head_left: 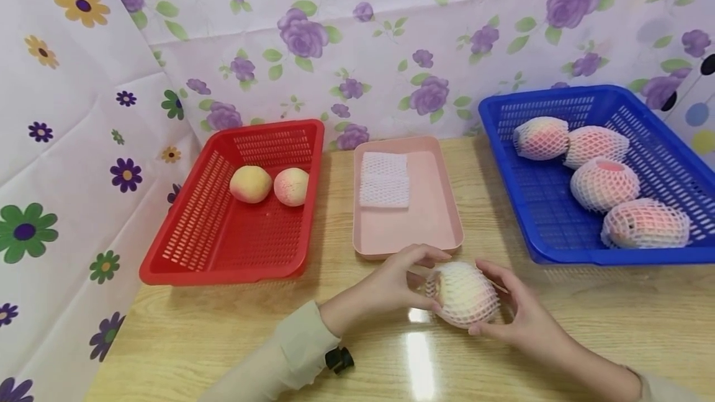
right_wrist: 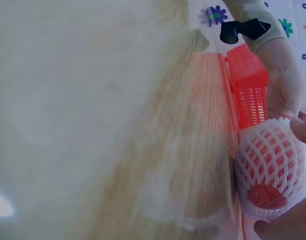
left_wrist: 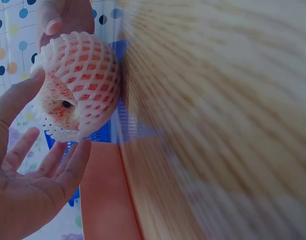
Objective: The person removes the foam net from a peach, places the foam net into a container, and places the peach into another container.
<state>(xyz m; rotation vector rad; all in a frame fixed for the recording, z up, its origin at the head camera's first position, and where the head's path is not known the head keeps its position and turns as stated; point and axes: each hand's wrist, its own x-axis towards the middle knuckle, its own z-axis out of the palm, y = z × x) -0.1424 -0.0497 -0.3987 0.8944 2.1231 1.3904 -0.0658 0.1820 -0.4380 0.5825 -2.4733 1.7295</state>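
Note:
Both hands hold a peach (head_left: 468, 293) in a white foam net over the table, in front of the pink tray (head_left: 430, 228). The left hand (head_left: 399, 281) has its thumb and fingertips at the net's open end, where the peach's bare stem hollow (left_wrist: 66, 104) shows in the left wrist view. From the other side the right hand (head_left: 527, 318) grips the netted peach between thumb and fingers. In the right wrist view a patch of red skin shows through the net's other opening. Flat foam nets (head_left: 384, 180) lie in the tray's left half.
At the left, a red basket (head_left: 223, 275) holds two bare peaches (head_left: 251, 184). Several netted peaches (head_left: 605, 185) lie in the blue basket (head_left: 536, 228) at the right. A flowered cloth (head_left: 357, 48) hangs behind the wooden table (head_left: 223, 327). A black strap piece (head_left: 339, 360) sits at the left cuff.

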